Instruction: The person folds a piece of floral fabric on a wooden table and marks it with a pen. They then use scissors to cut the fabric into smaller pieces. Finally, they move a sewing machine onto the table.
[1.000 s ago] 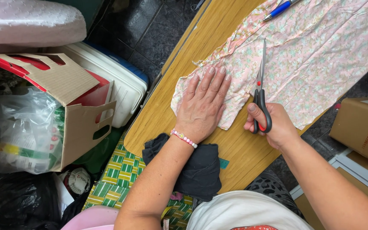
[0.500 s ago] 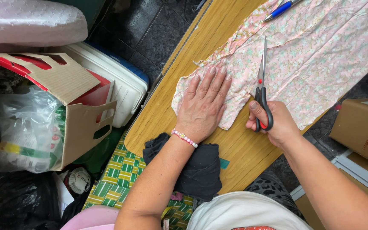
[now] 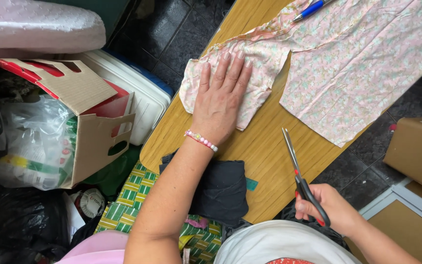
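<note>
Pressing one floral fabric piece [image 3: 250, 73], left hand [image 3: 221, 102] fingers spread; right hand [image 3: 330, 208] clamped on one scissors [image 3: 299, 176], blades apparently closed; second piece [image 3: 362, 68] alongside.

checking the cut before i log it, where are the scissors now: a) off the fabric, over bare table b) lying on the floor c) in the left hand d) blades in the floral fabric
a: the scissors sit in the right hand over the bare wooden table, apart from the floral fabric, while the left hand presses a separate piece flat.
</note>
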